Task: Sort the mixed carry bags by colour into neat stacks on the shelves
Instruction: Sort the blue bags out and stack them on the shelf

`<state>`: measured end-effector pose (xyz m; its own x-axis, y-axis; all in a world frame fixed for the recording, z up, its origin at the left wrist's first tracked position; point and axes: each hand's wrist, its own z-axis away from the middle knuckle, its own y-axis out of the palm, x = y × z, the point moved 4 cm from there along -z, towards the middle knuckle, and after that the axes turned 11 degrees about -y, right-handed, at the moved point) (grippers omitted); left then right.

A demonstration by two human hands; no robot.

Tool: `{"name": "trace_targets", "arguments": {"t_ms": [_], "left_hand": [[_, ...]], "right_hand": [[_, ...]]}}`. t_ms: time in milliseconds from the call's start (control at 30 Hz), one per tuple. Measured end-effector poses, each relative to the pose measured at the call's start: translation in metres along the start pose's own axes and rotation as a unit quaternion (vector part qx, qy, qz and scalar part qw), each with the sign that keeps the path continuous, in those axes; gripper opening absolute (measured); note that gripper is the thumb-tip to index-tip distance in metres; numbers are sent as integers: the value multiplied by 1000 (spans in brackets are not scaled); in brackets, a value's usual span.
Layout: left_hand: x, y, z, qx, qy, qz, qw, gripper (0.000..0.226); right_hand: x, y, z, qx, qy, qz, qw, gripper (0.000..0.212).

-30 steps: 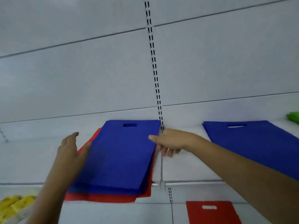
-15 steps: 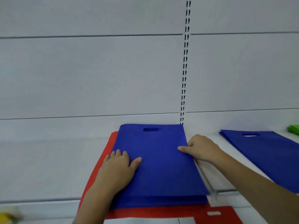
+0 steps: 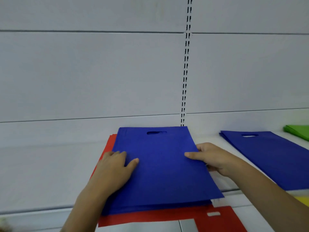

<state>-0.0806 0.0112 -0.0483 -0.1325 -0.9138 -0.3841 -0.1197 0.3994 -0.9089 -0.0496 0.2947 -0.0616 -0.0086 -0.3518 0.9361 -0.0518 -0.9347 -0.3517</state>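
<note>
- Two hands work a blue bag stack (image 3: 163, 164) on the shelf (image 3: 50, 173): left hand (image 3: 115, 171) flat on top, right hand (image 3: 212, 158) pinching its edge.
- Red bags (image 3: 150, 216) lie beneath; a second blue stack (image 3: 270, 153) and green bags (image 3: 299, 131) sit rightward.

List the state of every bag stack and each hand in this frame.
Blue bags: stacked flat on red ones, top bag's right edge gripped.
Red bags: flat underneath, edges showing.
Second blue stack: flat, untouched.
Green bags: flat, far right.
Left hand: pressing flat.
Right hand: pinching edge.
</note>
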Motion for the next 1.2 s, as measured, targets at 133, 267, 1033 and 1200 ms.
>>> {"name": "trace_targets", "arguments": {"t_ms": [133,267,1033,1200], "left_hand": [[11,-4,-14,8,-25,13,1000,46],[12,-3,-34,-3,-43,-87,995,44],[4,4,-57,56,-81,29,995,51],[10,-4,-58,91,-76,207,971,38]], "right_hand": [[6,2,7,-48,-65,29,996,10],[12,-2,14,-128,-113,58,984,11],[12,3,27,-114,-158,92,976,15],[12,-4,29,-150,-150,23,977,19]]}}
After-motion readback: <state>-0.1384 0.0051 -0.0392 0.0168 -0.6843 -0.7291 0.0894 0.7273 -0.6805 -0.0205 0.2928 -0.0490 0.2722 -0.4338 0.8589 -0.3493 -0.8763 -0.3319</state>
